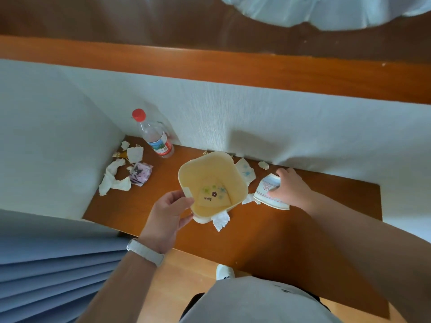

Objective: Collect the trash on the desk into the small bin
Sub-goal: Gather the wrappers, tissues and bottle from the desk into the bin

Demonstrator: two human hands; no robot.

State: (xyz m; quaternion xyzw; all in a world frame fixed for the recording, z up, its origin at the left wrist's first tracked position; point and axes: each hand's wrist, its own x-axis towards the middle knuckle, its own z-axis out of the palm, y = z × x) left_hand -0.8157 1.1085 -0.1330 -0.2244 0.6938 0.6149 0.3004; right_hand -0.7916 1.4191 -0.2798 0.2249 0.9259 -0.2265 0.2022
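The small bin [212, 185], pale yellow and open-topped, stands near the middle of the brown desk [268, 231], with a flowered scrap lying inside it. The left hand [168, 215] grips its near-left rim, fingers [186, 221] curled round the outside wall. To the right, the right hand [290, 190] rests on a crushed paper cup [268, 192], fingers closed over it. Crumpled tissues [114, 180] and a purple wrapper [140, 174] lie far left beside a red-capped bottle [156, 138].

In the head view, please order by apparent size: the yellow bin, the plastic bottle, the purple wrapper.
1. Yellow bin, clearly largest.
2. Plastic bottle.
3. Purple wrapper.
The bottle and wrapper look close; the bottle stands farther away, so that order is unsure.
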